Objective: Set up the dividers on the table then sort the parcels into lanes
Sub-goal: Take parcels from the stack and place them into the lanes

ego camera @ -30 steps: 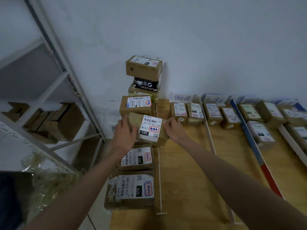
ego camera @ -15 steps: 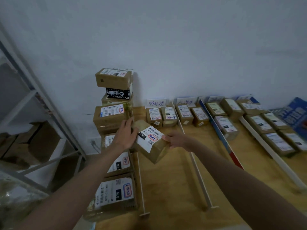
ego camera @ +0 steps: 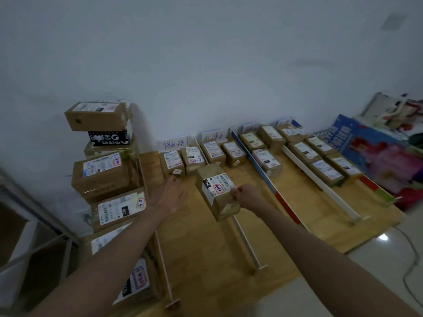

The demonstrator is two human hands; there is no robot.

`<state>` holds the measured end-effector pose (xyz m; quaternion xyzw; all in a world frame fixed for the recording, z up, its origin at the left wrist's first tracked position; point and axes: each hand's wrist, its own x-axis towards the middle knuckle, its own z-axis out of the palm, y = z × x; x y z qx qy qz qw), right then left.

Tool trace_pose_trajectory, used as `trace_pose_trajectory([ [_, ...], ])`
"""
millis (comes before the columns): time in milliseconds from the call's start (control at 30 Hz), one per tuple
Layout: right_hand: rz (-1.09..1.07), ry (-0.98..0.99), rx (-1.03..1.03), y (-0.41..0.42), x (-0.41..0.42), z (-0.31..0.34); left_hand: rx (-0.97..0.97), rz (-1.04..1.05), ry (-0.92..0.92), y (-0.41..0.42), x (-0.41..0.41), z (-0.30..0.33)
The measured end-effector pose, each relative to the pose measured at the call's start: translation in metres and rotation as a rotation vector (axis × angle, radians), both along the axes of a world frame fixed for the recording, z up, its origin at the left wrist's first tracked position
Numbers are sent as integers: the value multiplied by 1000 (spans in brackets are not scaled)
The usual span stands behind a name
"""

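Note:
My right hand [ego camera: 246,197] grips a brown cardboard parcel [ego camera: 217,191] with a white label marked 15H and holds it above the wooden table [ego camera: 206,243], over the lane beside a white divider [ego camera: 246,242]. My left hand [ego camera: 170,194] hovers open to the left of the parcel, apart from it. Small labelled parcels [ego camera: 180,160] stand in rows at the far end of the lanes, under handwritten paper signs [ego camera: 175,143]. A blue and red divider [ego camera: 265,179] and another white divider [ego camera: 318,183] mark lanes further right.
A tall stack of unsorted parcels [ego camera: 103,156] rises at the table's left edge, behind a thin divider [ego camera: 163,264]. A metal shelf frame [ego camera: 34,225] stands at far left. Colourful boxes and bags [ego camera: 375,147] lie on the right. A cable [ego camera: 409,259] runs on the tiled floor.
The parcel has moved right, away from the stack and over the lanes. My left hand has let go of it and only my right hand holds it. The view has swung right.

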<state>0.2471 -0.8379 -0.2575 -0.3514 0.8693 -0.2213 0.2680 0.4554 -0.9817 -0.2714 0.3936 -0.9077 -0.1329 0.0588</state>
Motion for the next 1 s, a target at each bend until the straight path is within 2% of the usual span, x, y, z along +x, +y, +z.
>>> trace_pose_trajectory([
  [167, -80, -30, 48, 24, -40, -16, -42, -90, -72, 17, -46, -10],
  [333, -77, -66, 76, 35, -89, -38, -27, -94, -89, 27, -87, -29],
  [433, -32, -19, 98, 34, -123, -49, -10, -33, -102, 30, -113, -38],
  [667, 45, -70, 109, -1, -195, -85, -62, 147, -124, 29, -164, -57],
  [1000, 147, -142, 165, -69, -222, -132, -101, 334, -87, 19, -185, -84],
])
